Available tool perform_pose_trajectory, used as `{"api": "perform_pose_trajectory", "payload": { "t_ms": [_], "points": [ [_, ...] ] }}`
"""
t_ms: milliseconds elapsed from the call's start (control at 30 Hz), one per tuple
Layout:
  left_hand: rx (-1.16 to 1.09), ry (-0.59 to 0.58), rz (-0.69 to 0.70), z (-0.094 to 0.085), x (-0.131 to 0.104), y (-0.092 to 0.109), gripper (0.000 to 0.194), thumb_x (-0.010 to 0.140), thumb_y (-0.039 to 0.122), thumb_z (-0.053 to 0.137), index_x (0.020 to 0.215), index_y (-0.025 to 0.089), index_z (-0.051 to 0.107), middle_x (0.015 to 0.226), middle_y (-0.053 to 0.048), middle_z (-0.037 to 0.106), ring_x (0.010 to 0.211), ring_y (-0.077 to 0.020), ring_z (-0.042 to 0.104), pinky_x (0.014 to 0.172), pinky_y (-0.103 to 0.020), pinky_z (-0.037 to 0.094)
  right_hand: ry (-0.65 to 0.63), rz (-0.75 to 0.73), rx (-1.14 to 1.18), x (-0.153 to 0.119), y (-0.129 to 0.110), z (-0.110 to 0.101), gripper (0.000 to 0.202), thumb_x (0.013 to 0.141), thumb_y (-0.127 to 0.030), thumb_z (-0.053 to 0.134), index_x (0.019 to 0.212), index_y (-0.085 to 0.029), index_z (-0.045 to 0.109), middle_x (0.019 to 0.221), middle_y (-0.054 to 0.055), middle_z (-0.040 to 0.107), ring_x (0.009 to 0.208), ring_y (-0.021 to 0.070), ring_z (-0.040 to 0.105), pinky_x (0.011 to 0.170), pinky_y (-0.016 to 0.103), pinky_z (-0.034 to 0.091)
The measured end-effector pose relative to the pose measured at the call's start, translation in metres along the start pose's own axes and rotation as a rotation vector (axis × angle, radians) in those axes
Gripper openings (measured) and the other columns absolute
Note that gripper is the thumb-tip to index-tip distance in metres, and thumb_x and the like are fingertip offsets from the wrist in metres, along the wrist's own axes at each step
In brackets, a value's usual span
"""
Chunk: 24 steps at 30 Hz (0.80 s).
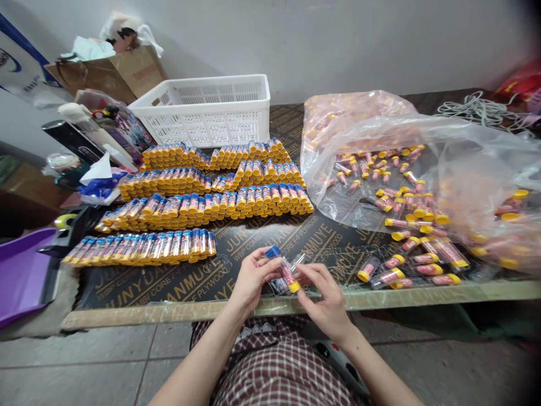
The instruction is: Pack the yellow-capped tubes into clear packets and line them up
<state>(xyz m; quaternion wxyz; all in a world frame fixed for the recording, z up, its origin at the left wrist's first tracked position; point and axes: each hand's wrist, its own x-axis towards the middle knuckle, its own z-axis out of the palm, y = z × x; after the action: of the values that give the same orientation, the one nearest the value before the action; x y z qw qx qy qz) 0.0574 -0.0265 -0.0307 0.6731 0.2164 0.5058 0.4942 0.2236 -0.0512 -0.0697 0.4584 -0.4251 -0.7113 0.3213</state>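
At the front edge of the printed plywood tabletop [169,285]: one clear tube [288,272], tilted, with blue cap [273,251] at upper end, yellow cap [294,287] at lower end, pink contents showing. Held near the blue end in a narrow pinch of the left hand [252,278]. Met near the yellow end by thumb and fingers of the right hand [323,290], slightly spread; gripping or merely touching, cannot tell. To the left, stacked rows of blue-and-yellow-capped tubes [186,206], with white slotted basket [203,113] behind. To the right, loose yellow-capped tubes [429,269] beside a translucent plastic bag [469,135].
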Motion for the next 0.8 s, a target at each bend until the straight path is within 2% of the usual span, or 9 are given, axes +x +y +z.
{"api": "perform_pose_trajectory", "payload": {
  "t_ms": [100,200,333,467,700,800],
  "points": [
    [0.084,-0.105,-0.084,0.002,-0.006,-0.001,0.036,0.055,0.030,0.083,0.080,0.010,0.068,0.072,-0.006,0.069,0.061,-0.0120,0.062,0.061,-0.023,0.051,-0.008,-0.058,-0.054,0.006,0.000,-0.004,0.072,0.072,-0.008,0.055,0.138,-0.030,0.035,0.129,0.009,0.044,0.117,0.0252,0.049,0.092,0.042,0.049],
    [0.153,-0.166,-0.125,0.006,-0.012,-0.003,0.032,0.059,0.034,0.080,0.075,0.008,0.069,0.068,-0.006,0.067,0.058,-0.0104,0.060,0.058,-0.021,0.049,-0.071,-0.063,0.036,0.010,-0.003,-0.008,0.082,0.067,-0.008,0.054,0.141,-0.029,0.026,0.146,0.009,0.028,0.130,0.0287,0.038,0.097,0.044,0.047],
    [0.176,-0.188,-0.159,0.008,-0.015,-0.005,0.032,0.059,0.035,0.080,0.073,0.009,0.069,0.066,-0.004,0.066,0.057,-0.0102,0.059,0.057,-0.021,0.047,-0.169,-0.042,0.157,0.009,-0.004,-0.008,0.085,0.064,-0.005,0.050,0.141,-0.027,0.025,0.142,0.008,0.037,0.127,0.0260,0.044,0.102,0.043,0.043],
    [0.158,-0.186,-0.168,0.007,-0.014,-0.006,0.034,0.058,0.036,0.080,0.075,0.008,0.069,0.065,-0.004,0.065,0.056,-0.0096,0.057,0.056,-0.021,0.045,-0.166,-0.030,0.237,0.006,-0.001,-0.006,0.087,0.060,-0.003,0.050,0.141,-0.026,0.027,0.136,0.009,0.045,0.122,0.0248,0.049,0.103,0.042,0.043],
    [0.172,-0.172,-0.158,0.008,-0.016,-0.009,0.035,0.059,0.036,0.079,0.075,0.009,0.066,0.066,-0.003,0.065,0.057,-0.0094,0.057,0.058,-0.022,0.046,-0.138,-0.026,0.326,0.007,-0.002,0.000,0.089,0.061,-0.001,0.051,0.141,-0.028,0.025,0.136,0.009,0.044,0.120,0.0235,0.050,0.100,0.040,0.045],
    [0.261,-0.160,-0.119,0.001,-0.007,-0.002,0.035,0.060,0.041,0.077,0.073,0.011,0.063,0.068,-0.005,0.067,0.059,-0.0123,0.060,0.062,-0.025,0.048,-0.178,-0.035,0.297,0.011,-0.004,-0.002,0.090,0.065,-0.006,0.056,0.143,-0.029,0.017,0.142,0.009,0.035,0.122,0.0235,0.047,0.101,0.042,0.044]
  ]
}}
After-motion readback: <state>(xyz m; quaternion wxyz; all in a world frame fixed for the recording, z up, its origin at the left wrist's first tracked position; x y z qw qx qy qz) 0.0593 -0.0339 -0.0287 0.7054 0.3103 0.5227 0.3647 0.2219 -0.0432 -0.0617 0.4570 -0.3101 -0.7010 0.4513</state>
